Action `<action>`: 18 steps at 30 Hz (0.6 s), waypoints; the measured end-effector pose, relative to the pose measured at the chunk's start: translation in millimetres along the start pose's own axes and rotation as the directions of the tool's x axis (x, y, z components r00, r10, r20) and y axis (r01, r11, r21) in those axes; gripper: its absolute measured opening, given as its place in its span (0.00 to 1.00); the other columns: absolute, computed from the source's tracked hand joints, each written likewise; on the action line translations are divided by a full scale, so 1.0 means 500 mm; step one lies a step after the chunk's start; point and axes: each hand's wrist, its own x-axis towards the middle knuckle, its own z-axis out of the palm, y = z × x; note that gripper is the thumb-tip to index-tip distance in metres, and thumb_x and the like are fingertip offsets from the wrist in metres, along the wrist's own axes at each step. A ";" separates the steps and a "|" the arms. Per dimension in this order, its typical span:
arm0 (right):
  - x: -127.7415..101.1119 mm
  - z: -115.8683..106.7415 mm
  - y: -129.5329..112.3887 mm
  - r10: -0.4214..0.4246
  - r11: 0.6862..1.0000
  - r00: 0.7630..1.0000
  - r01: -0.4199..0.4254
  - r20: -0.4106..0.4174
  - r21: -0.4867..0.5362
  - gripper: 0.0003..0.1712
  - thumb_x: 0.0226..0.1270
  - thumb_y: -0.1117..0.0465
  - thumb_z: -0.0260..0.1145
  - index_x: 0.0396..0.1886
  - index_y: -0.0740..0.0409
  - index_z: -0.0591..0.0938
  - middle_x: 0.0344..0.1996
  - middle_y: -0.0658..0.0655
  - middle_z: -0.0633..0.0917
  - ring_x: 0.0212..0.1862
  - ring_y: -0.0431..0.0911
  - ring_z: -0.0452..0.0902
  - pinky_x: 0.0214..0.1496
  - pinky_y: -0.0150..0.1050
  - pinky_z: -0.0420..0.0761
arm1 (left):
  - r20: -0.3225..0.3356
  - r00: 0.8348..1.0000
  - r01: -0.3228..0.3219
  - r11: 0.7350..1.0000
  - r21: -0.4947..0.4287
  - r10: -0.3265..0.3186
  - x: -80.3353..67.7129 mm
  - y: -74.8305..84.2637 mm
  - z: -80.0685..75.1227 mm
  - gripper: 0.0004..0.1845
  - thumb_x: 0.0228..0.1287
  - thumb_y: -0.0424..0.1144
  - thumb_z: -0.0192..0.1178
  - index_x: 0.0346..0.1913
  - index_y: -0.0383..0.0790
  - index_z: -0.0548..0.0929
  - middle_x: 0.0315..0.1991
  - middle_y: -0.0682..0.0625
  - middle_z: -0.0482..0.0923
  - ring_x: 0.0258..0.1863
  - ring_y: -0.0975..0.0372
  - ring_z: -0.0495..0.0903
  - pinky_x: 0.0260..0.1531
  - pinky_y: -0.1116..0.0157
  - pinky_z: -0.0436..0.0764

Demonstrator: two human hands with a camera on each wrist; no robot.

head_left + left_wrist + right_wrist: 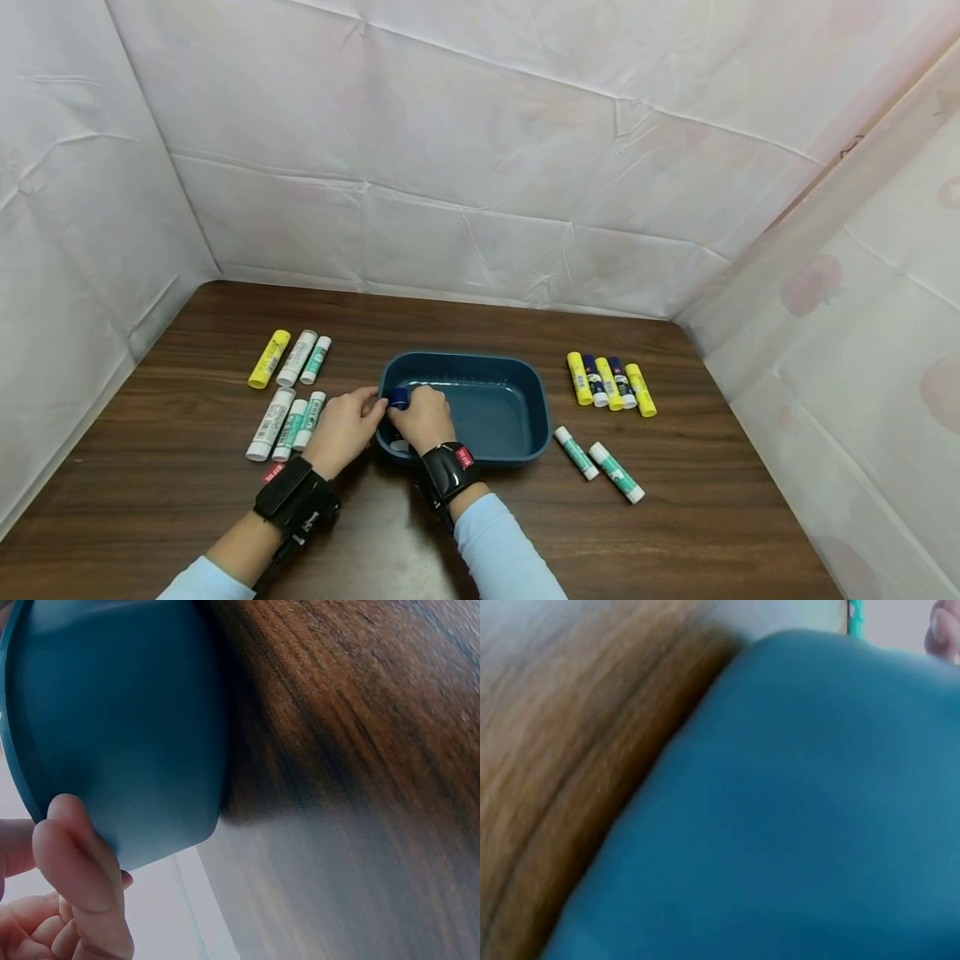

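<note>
Showing both hands meeting at the near left corner of a teal tray (517,417) that is sitting on the wooden desk (187,500). The right hand (424,417) is curling its fingers around a blue-capped glue stick (397,398), holding it upright just over the tray's rim. The left hand (341,429) is pinching the blue cap between thumb and fingertips (375,407). Six glue sticks are lying in two rows (288,392) left of the left fingers, apart from them. Four more (611,383), yellow and blue, are lying side by side beyond the tray's far right, and two green-banded ones (598,462) are resting near its right front corner.
</note>
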 end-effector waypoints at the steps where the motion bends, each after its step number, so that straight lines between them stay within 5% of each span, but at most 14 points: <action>1: -0.001 -0.004 0.000 0.000 1.000 1.000 0.000 0.002 0.004 0.18 0.57 0.54 0.69 0.13 0.57 0.77 0.12 0.50 0.76 0.16 0.41 0.70 0.17 0.31 0.67 | 0.001 1.000 0.003 1.000 0.002 -0.003 0.000 0.001 -0.001 0.20 0.69 0.39 0.52 0.56 0.28 0.75 0.16 0.51 0.72 0.12 0.65 0.70 0.15 0.68 0.68; 5: -0.006 -0.020 0.002 0.012 1.000 1.000 -0.012 0.023 0.009 0.27 0.59 0.54 0.67 0.07 0.53 0.65 0.08 0.47 0.63 0.12 0.40 0.61 0.13 0.31 0.60 | 0.008 1.000 0.008 1.000 0.010 -0.008 -0.001 0.004 -0.002 0.20 0.69 0.39 0.52 0.57 0.27 0.74 0.15 0.51 0.72 0.12 0.65 0.70 0.15 0.67 0.68; 7: -0.007 -0.029 0.005 0.014 1.000 0.999 -0.014 0.029 -0.001 0.25 0.60 0.54 0.67 0.08 0.56 0.70 0.09 0.49 0.67 0.13 0.40 0.62 0.14 0.31 0.60 | 0.011 1.000 0.010 1.000 0.010 -0.011 -0.002 0.006 -0.004 0.21 0.69 0.39 0.52 0.57 0.27 0.74 0.15 0.51 0.72 0.12 0.65 0.70 0.15 0.67 0.68; 10: -0.010 -0.048 0.011 0.020 0.999 0.999 -0.019 0.032 -0.028 0.17 0.61 0.53 0.66 0.24 0.63 0.83 0.22 0.54 0.83 0.22 0.42 0.75 0.19 0.33 0.70 | 0.015 1.000 0.009 1.000 0.008 -0.009 -0.003 0.008 -0.004 0.21 0.69 0.39 0.52 0.57 0.27 0.74 0.15 0.50 0.72 0.12 0.65 0.71 0.15 0.67 0.68; 13: -0.015 -0.073 0.018 0.020 0.999 1.000 -0.019 0.014 -0.049 0.20 0.61 0.52 0.66 0.45 0.63 0.84 0.42 0.60 0.86 0.36 0.47 0.83 0.30 0.37 0.79 | 0.014 1.000 0.006 1.000 0.004 -0.006 -0.004 0.008 -0.004 0.21 0.69 0.39 0.52 0.57 0.27 0.74 0.15 0.50 0.72 0.12 0.65 0.71 0.15 0.67 0.68; 18: -0.024 -0.119 0.034 -0.013 0.998 0.999 0.011 -0.036 -0.057 0.21 0.61 0.52 0.66 0.48 0.62 0.83 0.42 0.59 0.86 0.34 0.46 0.83 0.31 0.38 0.79 | 0.006 1.000 0.001 1.000 0.016 -0.001 -0.001 0.003 -0.002 0.21 0.68 0.39 0.52 0.57 0.27 0.74 0.15 0.51 0.72 0.12 0.65 0.72 0.15 0.67 0.69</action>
